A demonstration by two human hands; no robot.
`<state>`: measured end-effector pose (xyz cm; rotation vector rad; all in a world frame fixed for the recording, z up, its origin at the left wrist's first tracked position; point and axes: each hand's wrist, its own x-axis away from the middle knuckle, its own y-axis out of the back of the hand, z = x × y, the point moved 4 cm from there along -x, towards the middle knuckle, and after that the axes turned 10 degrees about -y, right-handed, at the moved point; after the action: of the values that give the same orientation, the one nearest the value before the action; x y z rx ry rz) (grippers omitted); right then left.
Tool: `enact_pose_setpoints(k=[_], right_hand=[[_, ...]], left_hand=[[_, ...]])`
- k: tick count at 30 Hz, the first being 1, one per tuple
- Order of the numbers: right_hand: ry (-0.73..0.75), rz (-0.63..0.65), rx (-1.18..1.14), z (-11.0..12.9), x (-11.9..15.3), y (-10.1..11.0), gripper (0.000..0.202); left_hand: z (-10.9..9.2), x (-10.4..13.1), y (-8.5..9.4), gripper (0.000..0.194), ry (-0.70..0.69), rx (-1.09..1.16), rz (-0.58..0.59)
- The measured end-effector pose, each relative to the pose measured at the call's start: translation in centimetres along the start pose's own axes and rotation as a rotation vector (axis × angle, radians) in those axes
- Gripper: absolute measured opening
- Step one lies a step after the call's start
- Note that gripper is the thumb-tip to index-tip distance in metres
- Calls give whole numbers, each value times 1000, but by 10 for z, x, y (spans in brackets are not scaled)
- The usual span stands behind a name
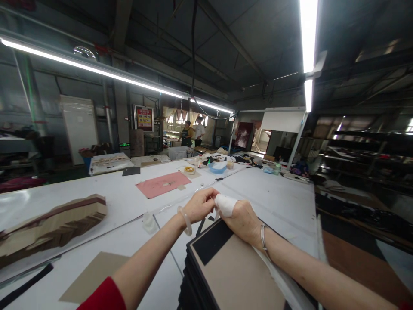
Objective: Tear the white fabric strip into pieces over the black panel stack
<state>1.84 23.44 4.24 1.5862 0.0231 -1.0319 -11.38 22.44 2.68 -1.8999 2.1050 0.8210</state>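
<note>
Over the far end of a stack of black-edged boards, my two hands meet. My right hand (242, 219) is closed on a crumpled white cloth (226, 205), thin and soft-looking; it could be paper. At the cloth's left edge my left hand (200, 206) is closed in a pinch, thumb against fingers, and seems to grip that edge. The top board (238, 275) is beige with a black strip across its far corner. Under my right forearm a pale sheet or strip runs along the stack's right side, partly hidden.
The white table (274, 193) spreads out ahead. On the left lie a fanned row of beige pieces (77, 219) and a grey-beige sheet (97, 275). Farther off are a pink sheet (164, 184), a yellow tape roll (189, 169) and a blue item (217, 167). Two people stand in the background.
</note>
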Motion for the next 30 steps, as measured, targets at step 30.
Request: enact_pose_setpoints(k=[30], right_hand=[[-293,164,-465,4,19,17,17]], left_hand=[[0,30,25,16,-188,-404,-51]])
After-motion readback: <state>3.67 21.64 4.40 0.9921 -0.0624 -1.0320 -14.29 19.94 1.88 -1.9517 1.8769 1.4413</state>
